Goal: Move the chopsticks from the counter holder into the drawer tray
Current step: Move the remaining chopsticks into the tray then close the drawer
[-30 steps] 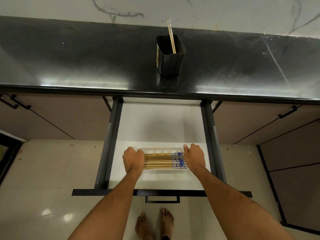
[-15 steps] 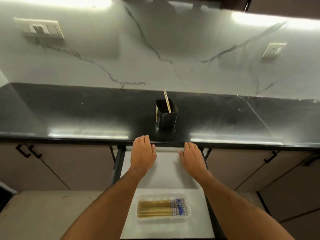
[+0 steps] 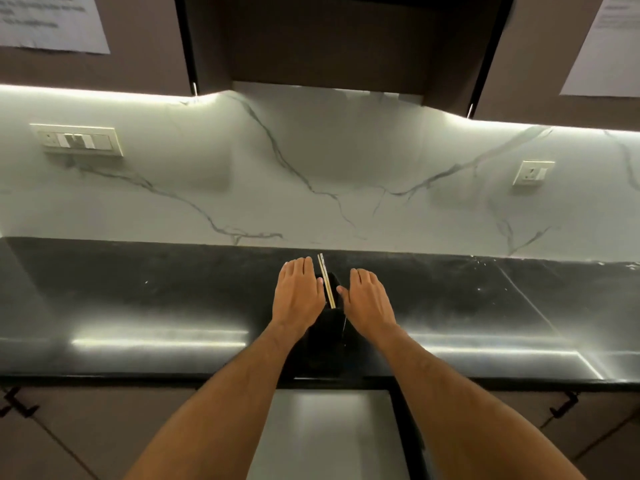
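A black holder (image 3: 328,325) stands on the dark counter (image 3: 138,306), mostly hidden between my hands. A pair of pale wooden chopsticks (image 3: 326,280) sticks up out of it, leaning slightly left. My left hand (image 3: 298,294) is just left of the holder, fingers flat and apart, thumb close to the chopsticks. To the right of the holder, my right hand (image 3: 367,297) is also spread with nothing in it. Below the counter edge, the white floor of the open drawer (image 3: 329,431) shows between my forearms. The tray with chopsticks is out of view.
A marble backsplash (image 3: 329,181) rises behind the counter, with a switch plate (image 3: 78,140) at left and a socket (image 3: 533,172) at right. Dark wall cabinets hang overhead. Cabinet doors with black handles (image 3: 562,405) flank the drawer.
My view has tilted up from the drawer to the wall. Both hands left the tray in the drawer and reached forward over the counter to either side of the holder.
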Available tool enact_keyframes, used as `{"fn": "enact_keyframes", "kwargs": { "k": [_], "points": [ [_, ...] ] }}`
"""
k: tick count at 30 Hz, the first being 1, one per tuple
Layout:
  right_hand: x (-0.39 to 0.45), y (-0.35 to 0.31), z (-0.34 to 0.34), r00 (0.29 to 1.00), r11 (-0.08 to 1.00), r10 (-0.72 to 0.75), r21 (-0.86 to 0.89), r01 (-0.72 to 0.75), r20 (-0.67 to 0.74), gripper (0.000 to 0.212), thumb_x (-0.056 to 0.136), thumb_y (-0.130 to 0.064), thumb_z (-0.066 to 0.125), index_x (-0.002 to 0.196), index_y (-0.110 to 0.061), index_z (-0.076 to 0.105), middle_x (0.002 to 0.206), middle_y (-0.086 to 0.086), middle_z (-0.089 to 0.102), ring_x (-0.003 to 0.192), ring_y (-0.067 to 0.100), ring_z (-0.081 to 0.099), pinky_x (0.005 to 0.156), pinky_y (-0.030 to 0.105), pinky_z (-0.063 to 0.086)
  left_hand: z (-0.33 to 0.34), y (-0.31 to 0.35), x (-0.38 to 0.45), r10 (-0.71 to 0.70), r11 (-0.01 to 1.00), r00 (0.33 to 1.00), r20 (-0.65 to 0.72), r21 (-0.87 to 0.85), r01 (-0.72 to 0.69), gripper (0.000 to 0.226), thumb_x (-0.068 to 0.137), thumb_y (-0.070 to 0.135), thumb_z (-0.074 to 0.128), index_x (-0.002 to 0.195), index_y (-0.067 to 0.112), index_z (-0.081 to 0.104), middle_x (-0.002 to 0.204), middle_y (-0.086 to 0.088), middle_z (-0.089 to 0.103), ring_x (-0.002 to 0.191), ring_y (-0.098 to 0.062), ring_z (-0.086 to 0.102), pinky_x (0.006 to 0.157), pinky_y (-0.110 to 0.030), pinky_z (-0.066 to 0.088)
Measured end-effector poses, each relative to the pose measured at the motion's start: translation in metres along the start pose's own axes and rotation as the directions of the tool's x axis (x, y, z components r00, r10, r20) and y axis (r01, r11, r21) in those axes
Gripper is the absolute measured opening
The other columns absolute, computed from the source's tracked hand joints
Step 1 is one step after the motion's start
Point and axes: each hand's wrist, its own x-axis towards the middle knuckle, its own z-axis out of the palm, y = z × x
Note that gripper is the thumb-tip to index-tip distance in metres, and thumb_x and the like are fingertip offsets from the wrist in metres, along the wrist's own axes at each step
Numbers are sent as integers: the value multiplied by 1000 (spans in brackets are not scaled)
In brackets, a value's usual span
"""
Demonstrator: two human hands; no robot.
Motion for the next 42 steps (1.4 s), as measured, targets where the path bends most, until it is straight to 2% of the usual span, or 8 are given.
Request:
{"fn": "enact_keyframes", "kwargs": {
  "k": [8, 20, 25, 30, 32, 35, 37, 42],
  "points": [
    [79, 22, 44, 999, 1000, -13, 3, 12, 46, 45, 102, -42, 47, 131, -7, 50, 129, 11, 59, 122, 25, 54, 107, 38, 44, 63, -12, 54, -11, 1000, 1000, 28, 12, 11, 40, 97, 27, 51, 129, 4, 55, 125, -12, 64, 120, -26, 59, 113, -42, 41],
    [132, 26, 103, 990, 999, 13, 29, -17, 139, 50, 102, -36, 52, 140, -6, 43, 139, 14, 53, 129, 28, 50, 110, 38, 41, 114, -38, 93, 10, 1000, 996, 87, -17, -8, 32, 99, 23, 52, 123, 4, 60, 120, -12, 66, 115, -27, 61, 109, -43, 45],
    [142, 25, 116, 979, 996, 55, 60, -68, 198, 48, 103, -31, 51, 143, -7, 40, 143, 14, 50, 131, 29, 49, 112, 38, 40, 129, -46, 99, 17, 1000, 996, 88, -15, -16, 22, 94, 16, 57, 110, 2, 64, 106, -13, 70, 100, -28, 67, 97, -43, 52],
    [153, 24, 129, 962, 991, 56, 105, -87, 267, 45, 104, -25, 49, 145, -7, 38, 143, 14, 50, 131, 28, 49, 112, 37, 41, 150, -57, 107, 8, 1000, 986, 165, -16, -5, 26, 97, 20, 53, 118, 7, 62, 115, -10, 67, 109, -24, 62, 105, -40, 45],
    [158, 23, 134, 954, 983, 70, 142, -116, 293, 39, 104, -22, 48, 140, -8, 43, 136, 13, 55, 125, 28, 53, 107, 38, 46, 157, -60, 112, 40, 999, 980, 197, -8, -39, 24, 100, 24, 49, 118, 14, 62, 116, -4, 66, 109, -19, 60, 107, -36, 44],
    [163, 24, 143, 946, 956, 105, 231, -181, 306, 29, 104, -19, 44, 127, -4, 53, 116, 18, 62, 101, 30, 64, 85, 38, 57, 166, -65, 116, 73, 997, 968, 240, -33, -67, 22, 102, 25, 45, 114, 18, 62, 114, 0, 66, 105, -15, 59, 103, -33, 45],
    [164, 25, 148, 948, 944, 122, 261, -203, 294, 24, 102, -17, 44, 120, -4, 56, 108, 18, 63, 87, 26, 64, 73, 31, 56, 170, -67, 117, 82, 995, 963, 255, -69, -66, 21, 102, 20, 45, 113, 17, 62, 112, -1, 66, 103, -15, 59, 101, -32, 46],
    [164, 24, 153, 944, 845, 248, 429, -320, 216, 16, 98, -6, 50, 94, -11, 65, 84, 6, 66, 74, 18, 64, 67, 27, 55, 176, -67, 115, 116, 987, 964, 241, -139, -84, 21, 101, 14, 46, 112, 16, 63, 109, 0, 66, 101, -14, 59, 100, -32, 46]
  ]
}}
